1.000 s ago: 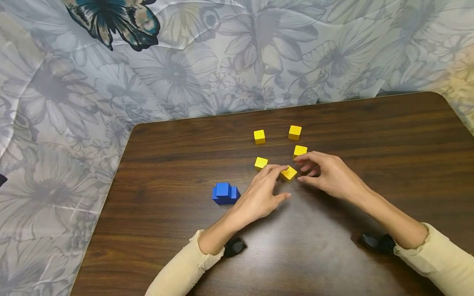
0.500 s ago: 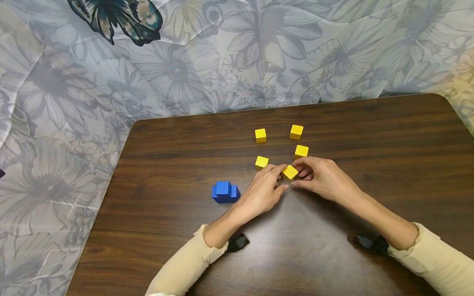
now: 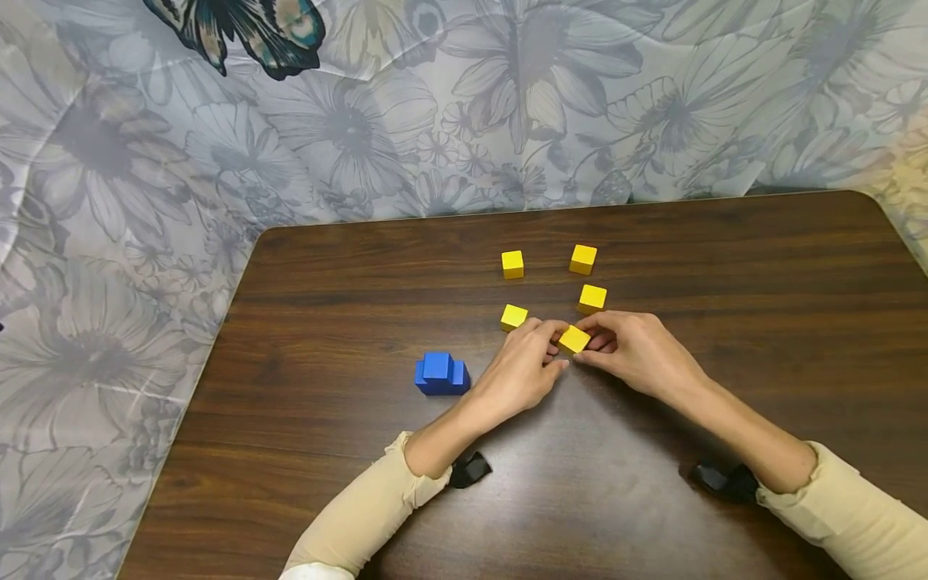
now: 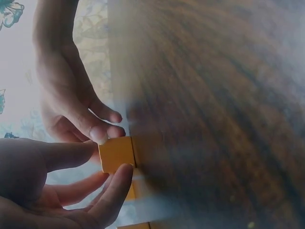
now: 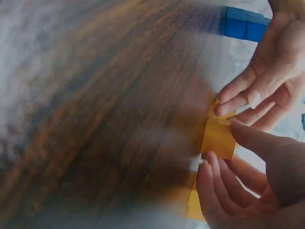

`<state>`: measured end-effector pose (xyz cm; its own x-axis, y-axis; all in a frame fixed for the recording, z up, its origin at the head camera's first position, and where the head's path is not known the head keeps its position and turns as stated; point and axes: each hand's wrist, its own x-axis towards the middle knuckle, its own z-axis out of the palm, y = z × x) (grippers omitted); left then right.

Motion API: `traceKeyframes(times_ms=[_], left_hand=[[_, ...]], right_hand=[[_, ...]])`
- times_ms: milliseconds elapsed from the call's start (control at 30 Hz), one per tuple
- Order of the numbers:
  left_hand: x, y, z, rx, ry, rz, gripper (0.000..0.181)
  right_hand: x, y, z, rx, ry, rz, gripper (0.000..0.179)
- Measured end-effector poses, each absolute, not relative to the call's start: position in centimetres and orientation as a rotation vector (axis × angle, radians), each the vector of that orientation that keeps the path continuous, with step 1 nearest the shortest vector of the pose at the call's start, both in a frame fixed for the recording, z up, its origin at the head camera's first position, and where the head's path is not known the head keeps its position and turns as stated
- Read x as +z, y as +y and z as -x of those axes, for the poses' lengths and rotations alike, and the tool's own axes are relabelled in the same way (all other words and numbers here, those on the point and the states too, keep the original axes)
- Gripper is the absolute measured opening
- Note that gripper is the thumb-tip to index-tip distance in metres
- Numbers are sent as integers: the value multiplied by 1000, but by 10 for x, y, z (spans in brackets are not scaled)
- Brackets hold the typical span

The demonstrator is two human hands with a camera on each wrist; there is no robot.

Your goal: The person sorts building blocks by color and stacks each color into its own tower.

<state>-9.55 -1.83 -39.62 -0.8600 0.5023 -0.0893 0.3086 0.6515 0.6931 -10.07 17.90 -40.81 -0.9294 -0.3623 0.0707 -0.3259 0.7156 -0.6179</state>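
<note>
Thumb (image 5: 255, 142) and forefinger of the right hand (image 3: 636, 350) pinch one yellow cube (image 3: 575, 339), roughly midway between the left and right edges of the tabletop (image 3: 304, 435). From the other side, the left hand (image 3: 516, 370) meets the same cube, its fingers bent and its forefinger touching it; whether its thumb grips as well, I cannot tell. Nor can I tell whether the cube rests on the wood or is lifted.

Yellow cubes number five in all, counting the pinched one. The other four stand separately: a near-right cube (image 3: 592, 299) just beyond the right fingers, a near-left cube (image 3: 514, 318) just beyond the left knuckles, and, closer to the far edge, a far-left cube (image 3: 512, 265) and a far-right cube (image 3: 583, 259).

One blue stack (image 3: 438, 374) stands beside the left hand, toward the left edge; three parts show, the middle one standing out, but its full count of blocks is hidden.

Farther out come two cream sleeves (image 3: 362, 511), two black devices under the wrists (image 3: 470, 470), and, past the far edge, a floral cloth (image 3: 464, 129) bearing one butterfly (image 3: 268, 32).
</note>
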Motion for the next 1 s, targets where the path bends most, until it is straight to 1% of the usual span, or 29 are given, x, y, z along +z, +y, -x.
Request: traceKeyframes(times_ms=[567,867,1000], left_hand=[[-394,-23,92,1156,2587,-741,35],[-388,-31,78,1179,2581,-743,29],[-387,-34,73,1194,2588,-747,29]], right_hand=[[-391,188,84,-1110,2795,680,36],[-392,191,74,-1199,2765,832,42],[-391,189,72,-1230,2742,800,41]])
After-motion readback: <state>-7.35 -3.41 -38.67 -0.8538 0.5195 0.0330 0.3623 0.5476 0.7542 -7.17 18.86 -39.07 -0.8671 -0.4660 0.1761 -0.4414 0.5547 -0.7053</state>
